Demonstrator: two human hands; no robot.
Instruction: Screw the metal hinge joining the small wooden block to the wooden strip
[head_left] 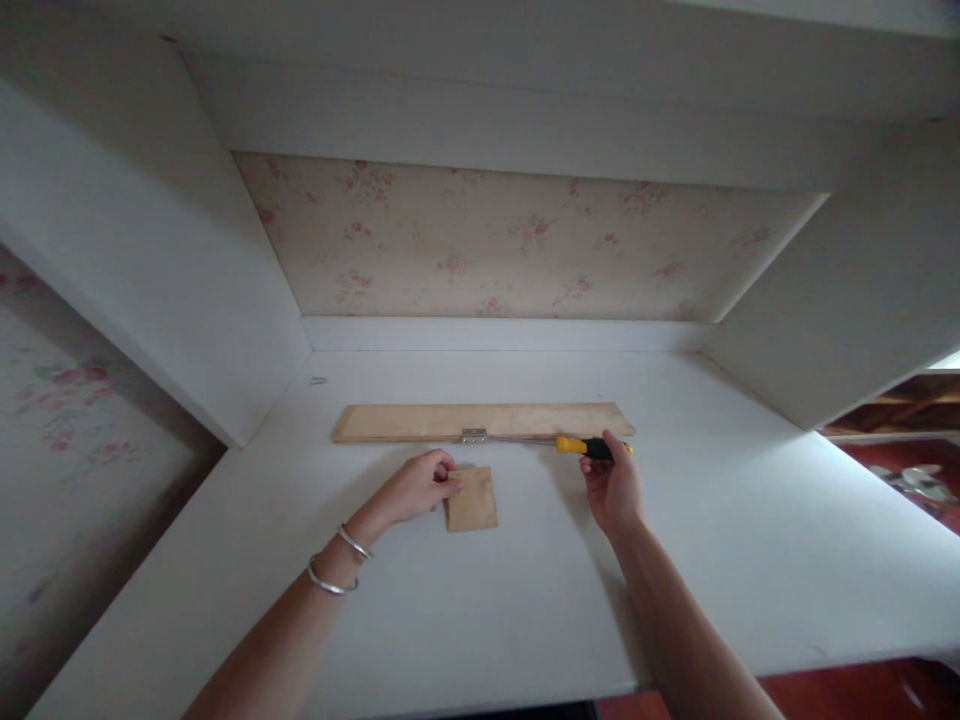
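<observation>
A long pale wooden board lies across the white table. A small metal hinge sits on its near edge. My right hand grips a screwdriver with a yellow and black handle; its shaft lies along the board's edge, with the tip pointing left toward the hinge. My left hand holds the left edge of a small square wooden piece that lies flat just in front of the hinge. Two silver bangles ring my left wrist.
The table stands inside a white alcove with slanted side walls and floral wallpaper at the back. A tiny metal item lies near the back left corner. A red floor and wooden furniture show at the right.
</observation>
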